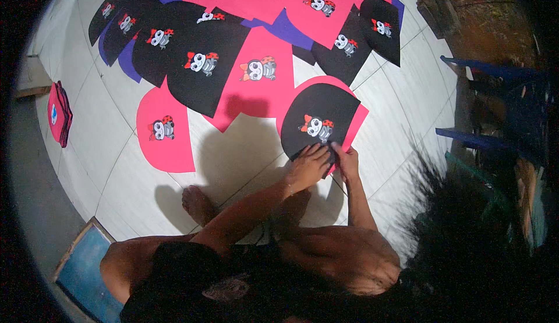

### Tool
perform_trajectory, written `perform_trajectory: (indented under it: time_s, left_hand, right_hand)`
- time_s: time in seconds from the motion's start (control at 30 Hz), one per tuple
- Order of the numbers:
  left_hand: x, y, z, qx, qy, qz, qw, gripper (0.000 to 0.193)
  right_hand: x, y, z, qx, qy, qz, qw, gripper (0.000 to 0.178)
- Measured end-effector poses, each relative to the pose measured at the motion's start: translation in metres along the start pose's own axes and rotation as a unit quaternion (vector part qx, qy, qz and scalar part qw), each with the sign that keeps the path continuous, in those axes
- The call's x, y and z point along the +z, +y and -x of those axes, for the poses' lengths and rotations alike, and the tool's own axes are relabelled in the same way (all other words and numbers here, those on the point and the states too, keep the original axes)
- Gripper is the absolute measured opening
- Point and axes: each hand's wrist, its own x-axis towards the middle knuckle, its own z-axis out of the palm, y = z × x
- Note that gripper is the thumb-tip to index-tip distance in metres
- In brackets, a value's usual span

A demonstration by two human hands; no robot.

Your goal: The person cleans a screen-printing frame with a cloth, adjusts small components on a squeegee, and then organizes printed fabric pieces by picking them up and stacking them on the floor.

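While you crouched over the white tiled floor (244,148), most of the spread was already laid out: a wide fan of dome-shaped foam sheets in black, pink and purple (233,26) covered the far tiles, overlapping one another, and each one that showed its face carried a small cartoon sticker with a red bow. Nearer to you, a single pink dome-shaped sheet (166,131) lay flat and apart from the rest, its sticker in place. The piece you were working on was the black dome-shaped sheet (317,119), stacked on a pink backing sheet (358,116) just in front of you, so that only a pink rim showed around it; its cartoon sticker (317,128) was already on. Your left hand (308,166) lay flat with fingers spread, pressing the lower edge of the black sheet down, and your right hand (347,159) touched the same edge just beside it, fingers on the sheet, pinching or smoothing, I could not tell which. By my reading, this pair was nearly finished, and a small stack of pink pieces (59,113) at the far left looked untouched.
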Motion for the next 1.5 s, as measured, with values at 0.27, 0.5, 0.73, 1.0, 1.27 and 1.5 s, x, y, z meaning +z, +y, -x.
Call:
perform_trajectory:
  time_s: [0.27, 0.5, 0.73, 1.0, 1.27, 1.5]
  left_hand:
    - [-0.108, -0.056, -0.094, -0.090, 0.115, -0.132, 0.980, 0.060]
    - [-0.075, -0.046, -0.086, -0.110, 0.034, -0.238, 0.964, 0.069]
    - [-0.101, -0.013, -0.087, -0.155, -0.037, -0.094, 0.983, 0.059]
    - [-0.112, -0.092, -0.051, -0.021, 0.135, -0.190, 0.972, 0.058]
    - [-0.093, -0.117, -0.044, -0.019, 0.187, -0.259, 0.947, 0.048]
    - [-0.073, -0.035, 0.015, 0.143, 0.073, -0.109, 0.981, 0.040]
  right_hand:
    - [0.004, 0.031, -0.017, -0.086, 0.013, -0.073, 0.993, 0.018]
    - [0.019, 0.036, -0.016, -0.027, 0.017, -0.239, 0.971, 0.015]
    - [0.008, 0.035, -0.020, -0.060, 0.004, -0.159, 0.985, 0.018]
    - [-0.020, 0.053, -0.008, -0.071, 0.024, -0.074, 0.994, 0.026]
    - [-0.009, 0.036, 0.010, -0.081, -0.040, -0.119, 0.989, 0.033]
    - [0.036, -0.005, 0.016, -0.022, -0.087, -0.192, 0.977, 0.030]
